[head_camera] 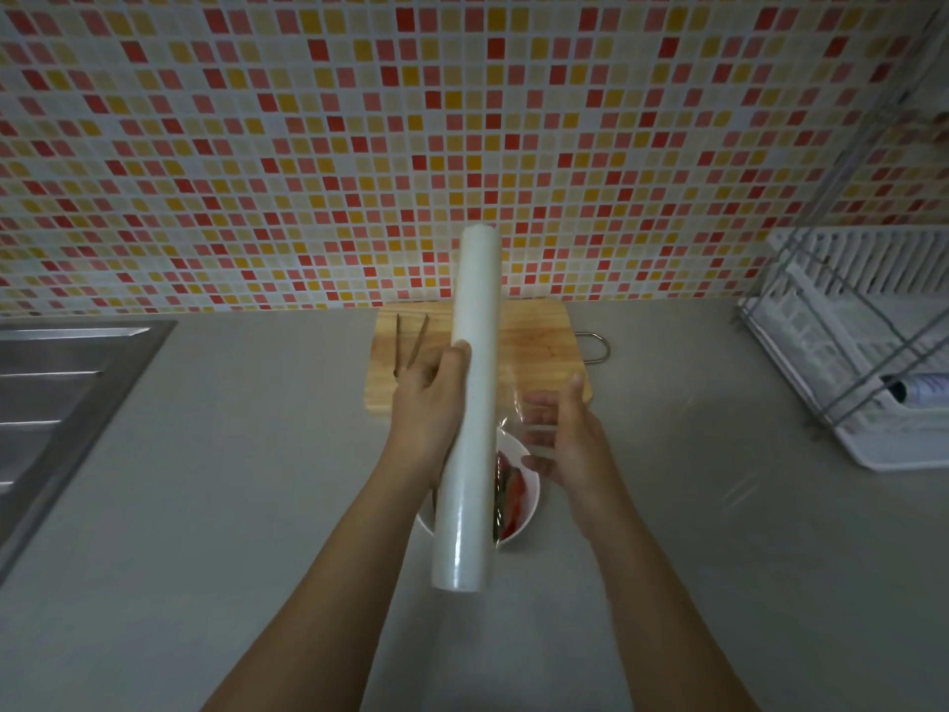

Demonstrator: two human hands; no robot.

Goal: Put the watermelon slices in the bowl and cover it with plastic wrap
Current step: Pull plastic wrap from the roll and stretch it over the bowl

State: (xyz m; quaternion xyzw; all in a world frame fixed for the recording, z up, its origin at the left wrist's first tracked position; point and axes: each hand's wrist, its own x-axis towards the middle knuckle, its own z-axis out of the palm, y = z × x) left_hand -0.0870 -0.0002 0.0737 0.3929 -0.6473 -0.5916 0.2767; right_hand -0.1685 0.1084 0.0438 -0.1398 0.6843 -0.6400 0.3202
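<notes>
Left hand gripping wrap roll above bowl, right hand over bowl's far rim, straight fingers touching loose film, watermelon slices inside bowl.

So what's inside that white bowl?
Red watermelon slices show in the right side of the bowl. The plastic wrap roll in the left hand covers its left side, so anything there is hidden.

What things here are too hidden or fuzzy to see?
- Head view: the plastic wrap roll in the left hand hides most of the bowl, so the watermelon slices can't be counted.
- Whether the right hand pinches the clear film is blurred.
- The right edge cuts off the dish rack.
</notes>
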